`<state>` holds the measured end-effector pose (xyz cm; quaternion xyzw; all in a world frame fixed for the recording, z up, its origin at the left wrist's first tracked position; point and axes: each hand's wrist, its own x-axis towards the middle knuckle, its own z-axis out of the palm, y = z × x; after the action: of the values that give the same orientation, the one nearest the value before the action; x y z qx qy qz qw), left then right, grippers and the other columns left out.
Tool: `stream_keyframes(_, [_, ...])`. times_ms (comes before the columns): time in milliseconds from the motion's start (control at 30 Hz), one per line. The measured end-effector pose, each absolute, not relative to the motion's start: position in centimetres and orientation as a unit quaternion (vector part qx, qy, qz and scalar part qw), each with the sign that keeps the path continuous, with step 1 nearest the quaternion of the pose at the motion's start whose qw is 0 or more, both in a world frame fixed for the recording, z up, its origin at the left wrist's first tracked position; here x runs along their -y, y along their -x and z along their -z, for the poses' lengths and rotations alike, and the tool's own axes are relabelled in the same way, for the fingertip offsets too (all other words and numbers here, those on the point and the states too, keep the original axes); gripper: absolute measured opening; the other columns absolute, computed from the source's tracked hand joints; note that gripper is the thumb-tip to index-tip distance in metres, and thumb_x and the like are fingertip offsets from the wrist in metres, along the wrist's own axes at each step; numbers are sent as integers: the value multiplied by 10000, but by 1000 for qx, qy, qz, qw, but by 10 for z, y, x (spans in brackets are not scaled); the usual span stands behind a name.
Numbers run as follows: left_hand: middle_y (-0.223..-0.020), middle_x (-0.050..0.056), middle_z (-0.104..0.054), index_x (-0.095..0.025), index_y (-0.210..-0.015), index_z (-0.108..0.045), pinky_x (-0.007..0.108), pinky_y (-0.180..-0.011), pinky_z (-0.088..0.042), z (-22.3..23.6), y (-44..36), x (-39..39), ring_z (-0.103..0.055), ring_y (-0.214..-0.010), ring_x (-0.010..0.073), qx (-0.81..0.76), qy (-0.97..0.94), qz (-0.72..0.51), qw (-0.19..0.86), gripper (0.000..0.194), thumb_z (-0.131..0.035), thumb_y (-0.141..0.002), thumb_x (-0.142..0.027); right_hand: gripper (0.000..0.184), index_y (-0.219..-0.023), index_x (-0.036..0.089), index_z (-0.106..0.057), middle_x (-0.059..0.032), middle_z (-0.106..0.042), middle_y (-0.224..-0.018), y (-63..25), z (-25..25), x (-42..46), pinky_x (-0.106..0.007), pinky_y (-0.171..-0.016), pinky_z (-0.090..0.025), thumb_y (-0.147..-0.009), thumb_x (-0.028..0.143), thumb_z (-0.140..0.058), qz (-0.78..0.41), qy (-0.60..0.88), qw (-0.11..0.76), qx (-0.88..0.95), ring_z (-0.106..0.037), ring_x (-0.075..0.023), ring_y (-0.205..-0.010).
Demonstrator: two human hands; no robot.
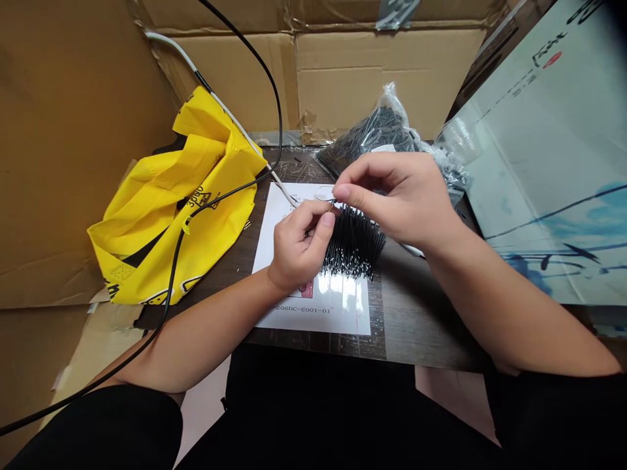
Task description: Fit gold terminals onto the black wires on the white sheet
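Observation:
My left hand [300, 245] and my right hand [396, 199] meet above a dense bundle of thin black wires [353, 245], which rests on a white printed sheet [337, 320]. Between their fingertips, both hands pinch a tiny metal-tipped piece [332, 203], too small to identify clearly. My left hand's knuckles hide part of the sheet, and its heel lies close to the bundle. Behind my right hand lies a clear plastic bag of black parts [372, 134], partly hidden by my fingers.
A crumpled yellow printed bag [181, 202] lies left of the sheet on a dark wood table [416, 313]. Black and white cables [171, 287] run across it. Cardboard walls [343, 78] rise behind and left, and a printed white board [553, 163] stands right.

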<state>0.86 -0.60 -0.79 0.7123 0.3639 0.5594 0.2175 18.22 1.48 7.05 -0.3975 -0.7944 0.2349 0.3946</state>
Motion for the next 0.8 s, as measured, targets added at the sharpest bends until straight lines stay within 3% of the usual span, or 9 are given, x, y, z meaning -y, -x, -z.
stream_keyframes(167, [-738, -25, -599, -195, -950, -628, 186, -607, -420, 8, -8, 6, -495, -630, 42, -360, -714, -563, 211, 131, -537, -953, -290, 392, -822, 167, -703, -16, -661, -733, -182, -67, -18, -253, -604, -405, -874, 550, -639, -262, 357, 410, 797, -517, -95, -632])
stream_keyframes(333, [-824, 1, -654, -195, -966, -634, 199, -634, -450, 7, -7, 6, -547, -683, 59, -362, -715, -559, 213, 161, -520, -961, -308, 422, -833, 178, -694, -21, -663, -758, -183, -67, -17, -261, -617, -419, -866, 593, -627, -268, 365, 431, 781, -528, -103, -656])
stream_keyframes(467, [-778, -3, -635, -200, -953, -634, 208, -608, -429, 7, -7, 7, -525, -657, 62, -373, -717, -551, 208, 166, -522, -959, -322, 437, -839, 178, -682, -18, -659, -758, -182, -68, -15, -259, -627, -432, -868, 609, -615, -272, 358, 422, 787, -539, -101, -661])
stream_keyframes(800, [-723, -19, -593, -203, -939, -635, 212, -590, -397, 7, -7, 7, -474, -618, 51, -375, -716, -544, 223, 158, -516, -963, -303, 220, -833, 178, -685, -18, -688, -795, -185, -71, -14, -256, -657, -446, -920, 368, -617, -209, 348, 381, 831, -571, -103, -689])
